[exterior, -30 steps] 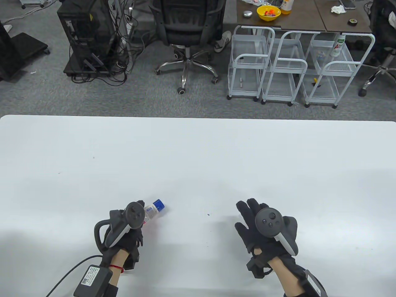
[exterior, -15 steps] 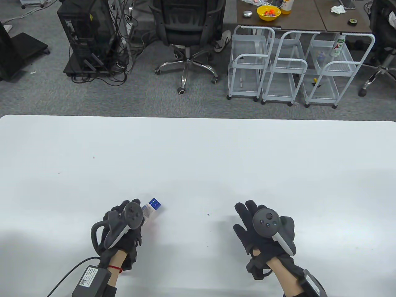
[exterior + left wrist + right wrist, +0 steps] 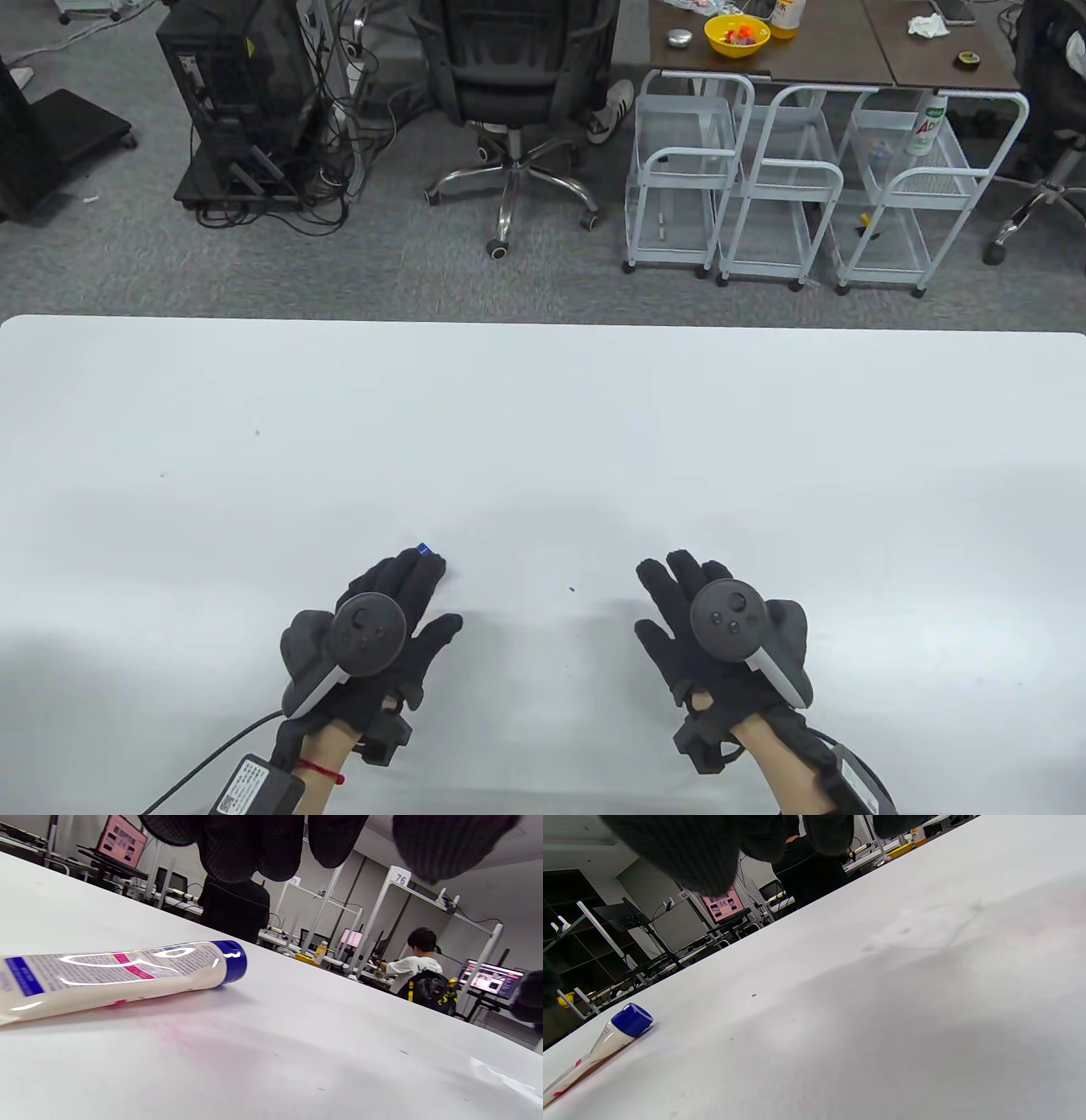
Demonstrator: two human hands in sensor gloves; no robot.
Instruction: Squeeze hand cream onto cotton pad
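Hand cream tube (image 3: 114,978) is seen lying flat on white table (image 3: 594,424): cream body, blue cap (image 3: 632,1020), pink and blue print, unreadable. Left hand (image 3: 373,632) is spread above it, fingers (image 3: 254,844) clear; right hand (image 3: 721,632) is spread, holding nothing.

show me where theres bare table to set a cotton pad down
Bare table stretches beyond both hands, and between the left hand and right hand. Crowded only by the left hand, over the hand cream tube.

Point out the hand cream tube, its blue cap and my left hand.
hand cream tube (image 3: 114,978), left wrist view, printed body.
blue cap (image 3: 632,1020), right wrist view, cap top.
left hand (image 3: 386,632), table view, glove's back.
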